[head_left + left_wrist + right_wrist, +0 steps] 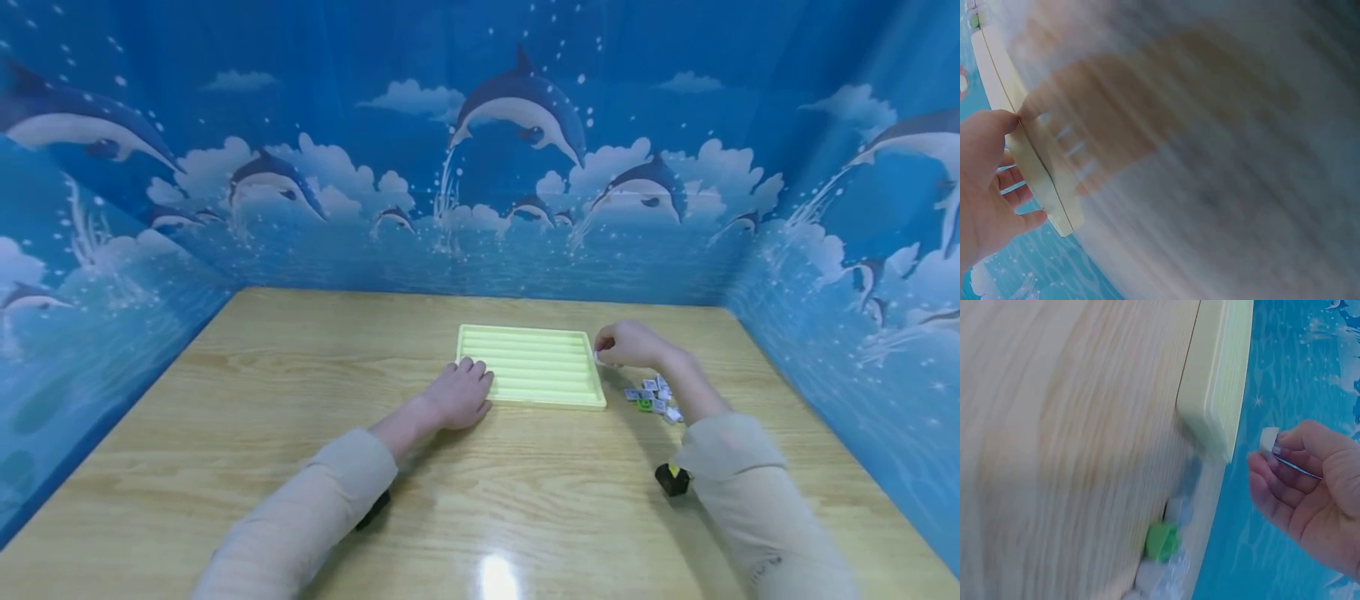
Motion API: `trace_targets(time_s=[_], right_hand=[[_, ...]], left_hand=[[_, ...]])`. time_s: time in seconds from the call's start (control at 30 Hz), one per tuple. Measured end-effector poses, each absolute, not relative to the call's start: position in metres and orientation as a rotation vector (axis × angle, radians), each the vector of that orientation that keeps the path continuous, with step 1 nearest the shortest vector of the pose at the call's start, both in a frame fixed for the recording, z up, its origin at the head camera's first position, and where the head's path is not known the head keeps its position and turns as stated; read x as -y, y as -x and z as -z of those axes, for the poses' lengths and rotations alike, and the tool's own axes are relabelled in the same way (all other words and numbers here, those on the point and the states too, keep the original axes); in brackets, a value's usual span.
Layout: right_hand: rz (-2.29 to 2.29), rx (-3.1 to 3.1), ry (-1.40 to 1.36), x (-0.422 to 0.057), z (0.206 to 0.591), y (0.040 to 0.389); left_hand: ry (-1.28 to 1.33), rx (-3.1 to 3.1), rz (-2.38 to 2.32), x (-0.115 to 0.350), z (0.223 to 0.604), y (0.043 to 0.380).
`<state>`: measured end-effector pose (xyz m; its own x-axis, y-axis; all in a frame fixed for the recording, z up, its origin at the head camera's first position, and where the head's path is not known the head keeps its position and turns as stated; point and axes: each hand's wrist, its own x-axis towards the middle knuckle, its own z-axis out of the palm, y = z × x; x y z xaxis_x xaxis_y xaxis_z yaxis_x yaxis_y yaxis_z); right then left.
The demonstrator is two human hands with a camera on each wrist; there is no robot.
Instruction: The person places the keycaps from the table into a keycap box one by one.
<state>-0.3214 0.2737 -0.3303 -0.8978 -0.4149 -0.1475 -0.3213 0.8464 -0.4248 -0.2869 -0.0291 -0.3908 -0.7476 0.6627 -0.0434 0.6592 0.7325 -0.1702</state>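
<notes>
A pale yellow-green tray (532, 367) with several parallel ridged rows lies on the table. My left hand (459, 393) holds its near left corner; in the left wrist view, the thumb (1005, 120) touches the tray's side (1029, 150) and the fingers reach over it. Just beyond the tray's right edge, my right hand (632, 343) pinches a small white tile (1269, 439) between thumb and fingertips, raised above the table. Near the right forearm lies a loose cluster of small white tiles (660, 392), with a green one (645, 406) among them.
The light wood-grain table (300, 350) extends around the tray. A blue curtain (337, 242) printed with dolphins encloses its back and sides. A small black device (672, 479) hangs at the right sleeve cuff.
</notes>
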Motion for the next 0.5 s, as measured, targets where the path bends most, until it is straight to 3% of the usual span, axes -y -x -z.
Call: trace_targets(time_s=[0.5], right_hand=[[0.585, -2.779, 0.592, -0.247, 0.339, 0.332]], left_hand=[[1.128, 2.893, -0.214, 0.031, 0.390, 0.287]])
